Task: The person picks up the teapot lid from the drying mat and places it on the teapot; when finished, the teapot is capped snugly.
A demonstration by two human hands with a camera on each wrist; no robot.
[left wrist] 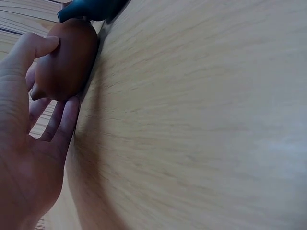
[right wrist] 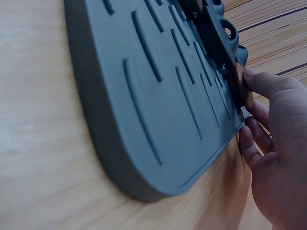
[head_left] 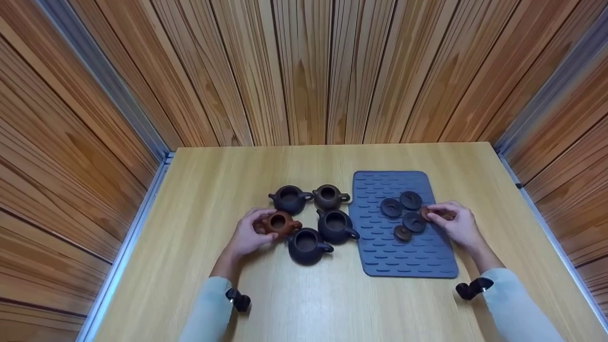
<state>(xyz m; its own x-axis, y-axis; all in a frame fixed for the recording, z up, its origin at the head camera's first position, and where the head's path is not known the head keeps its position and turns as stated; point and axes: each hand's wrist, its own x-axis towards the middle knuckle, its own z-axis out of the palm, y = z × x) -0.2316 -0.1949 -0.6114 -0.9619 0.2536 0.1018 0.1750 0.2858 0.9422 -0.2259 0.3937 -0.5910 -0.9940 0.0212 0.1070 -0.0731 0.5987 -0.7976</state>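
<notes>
In the head view my left hand (head_left: 251, 232) grips a small reddish-brown teapot (head_left: 285, 230), lidless, with thumb and fingers on either side of its body. The left wrist view shows the thumb on the teapot's side (left wrist: 67, 60) and the fingertips at its lower end, close to the tabletop. At the right edge of a grey ridged mat (head_left: 403, 261), my right hand (head_left: 457, 222) pinches a reddish-brown lid (head_left: 424, 213) between thumb and fingers. The right wrist view shows that lid (right wrist: 243, 86) tilted on its edge beside the darker lids.
Several dark lidless teapots stand close around the brown one, including a black teapot (head_left: 306, 254) in front and another teapot (head_left: 327, 203) behind. Dark lids lie grouped on the mat, among them a round lid (head_left: 391, 207). Wood-panelled walls (head_left: 304, 71) enclose the table (head_left: 304, 304).
</notes>
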